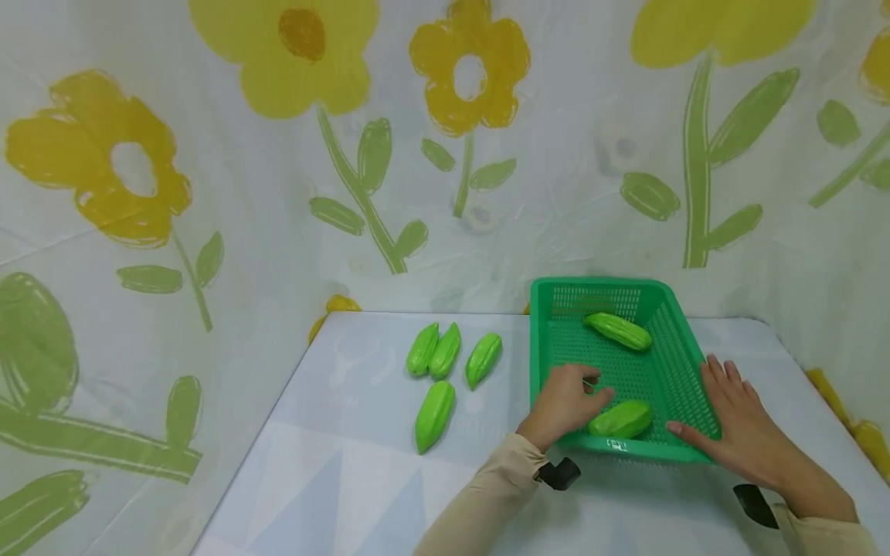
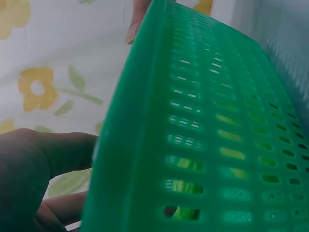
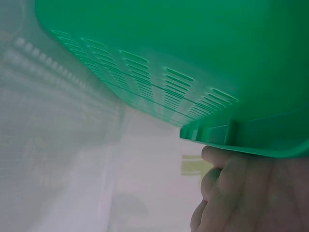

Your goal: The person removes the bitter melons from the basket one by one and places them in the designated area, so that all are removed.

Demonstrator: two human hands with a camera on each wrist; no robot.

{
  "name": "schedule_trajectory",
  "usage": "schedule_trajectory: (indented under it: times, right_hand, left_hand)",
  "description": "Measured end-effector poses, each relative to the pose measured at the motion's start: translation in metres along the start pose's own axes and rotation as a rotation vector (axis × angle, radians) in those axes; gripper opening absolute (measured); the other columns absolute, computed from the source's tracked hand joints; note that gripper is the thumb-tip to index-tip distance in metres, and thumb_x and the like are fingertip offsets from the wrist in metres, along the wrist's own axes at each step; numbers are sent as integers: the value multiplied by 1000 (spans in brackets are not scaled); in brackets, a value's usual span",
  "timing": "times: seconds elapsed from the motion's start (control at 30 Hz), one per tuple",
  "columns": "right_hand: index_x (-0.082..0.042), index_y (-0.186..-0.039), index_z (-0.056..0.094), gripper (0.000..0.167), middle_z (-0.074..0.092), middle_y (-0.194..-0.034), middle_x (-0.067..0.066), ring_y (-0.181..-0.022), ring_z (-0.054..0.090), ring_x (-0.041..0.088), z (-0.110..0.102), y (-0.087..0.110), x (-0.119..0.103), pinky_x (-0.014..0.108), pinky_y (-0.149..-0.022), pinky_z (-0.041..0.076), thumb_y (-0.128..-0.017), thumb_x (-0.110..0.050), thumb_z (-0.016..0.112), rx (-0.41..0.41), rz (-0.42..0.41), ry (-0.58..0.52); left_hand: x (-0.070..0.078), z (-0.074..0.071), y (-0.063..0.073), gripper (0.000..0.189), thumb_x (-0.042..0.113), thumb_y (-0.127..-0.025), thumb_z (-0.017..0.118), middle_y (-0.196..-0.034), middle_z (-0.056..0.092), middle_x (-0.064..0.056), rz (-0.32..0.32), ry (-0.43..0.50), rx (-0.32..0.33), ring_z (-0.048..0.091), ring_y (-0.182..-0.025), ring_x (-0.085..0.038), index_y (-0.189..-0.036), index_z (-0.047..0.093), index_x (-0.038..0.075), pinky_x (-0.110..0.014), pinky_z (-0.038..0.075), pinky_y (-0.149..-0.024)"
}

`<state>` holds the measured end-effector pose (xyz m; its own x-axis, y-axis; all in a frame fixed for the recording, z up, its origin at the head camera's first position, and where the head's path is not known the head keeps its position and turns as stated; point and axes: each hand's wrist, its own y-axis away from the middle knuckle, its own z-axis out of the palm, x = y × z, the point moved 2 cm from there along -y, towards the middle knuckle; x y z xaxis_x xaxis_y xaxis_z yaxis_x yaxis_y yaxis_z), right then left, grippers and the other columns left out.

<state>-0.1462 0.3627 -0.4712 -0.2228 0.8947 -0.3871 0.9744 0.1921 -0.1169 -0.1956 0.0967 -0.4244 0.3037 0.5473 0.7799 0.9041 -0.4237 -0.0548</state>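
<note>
A green plastic basket (image 1: 612, 367) holds two ridged green gourds, one gourd (image 1: 617, 331) toward the back and another gourd (image 1: 621, 419) by the front wall. My left hand (image 1: 566, 401) is over the basket's front left corner, fingers loosely bent with nothing in them, just left of the front gourd. In the left wrist view, thumb and fingers of that hand (image 2: 43, 164) appear beyond the basket rim (image 2: 123, 121). Along the basket's right rim lies my right hand (image 1: 747, 432), fingers extended and thumb at the front right corner. In the right wrist view its fingers (image 3: 227, 179) lie under the rim.
Several more green gourds lie on the white table (image 1: 334, 432) left of the basket: a pair (image 1: 433, 351) side by side, one gourd (image 1: 484, 361) nearer the basket, another gourd (image 1: 435, 417) in front. A flower-printed curtain (image 1: 480, 247) hangs behind the table.
</note>
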Motion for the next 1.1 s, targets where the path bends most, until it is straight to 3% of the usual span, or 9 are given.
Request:
schedule_trajectory:
  times: [0.2,0.6,1.1]
  right_hand:
    - [9,-161,-7,110,-9,-168,36,-156,-27,44,-2,-1,-2,50,-121,-31,-99,-51,61,-15,12,-4]
    - [10,-161,-5,109,-8,-168,36,-156,-26,44,-2,-1,-3,50,-122,-30,-99,-49,62,8,-9,-9]
    - [9,-161,-6,109,-8,-168,36,-156,-26,44,-1,0,-1,55,-123,-28,-99,-47,63,12,-8,-26]
  left_hand:
    - [3,6,-2,41,28,-96,73,-125,76,-6,-21,-68,-13,73,-102,-7,-130,72,4,-12,54,-79]
    - [3,25,-10,47,34,-92,78,-131,72,3,-56,-258,-52,66,-120,-6,-133,70,13,-17,54,-93]
    - [2,37,-16,53,37,-85,86,-129,72,11,-95,-345,-94,68,-112,-4,-133,71,21,-17,55,-84]
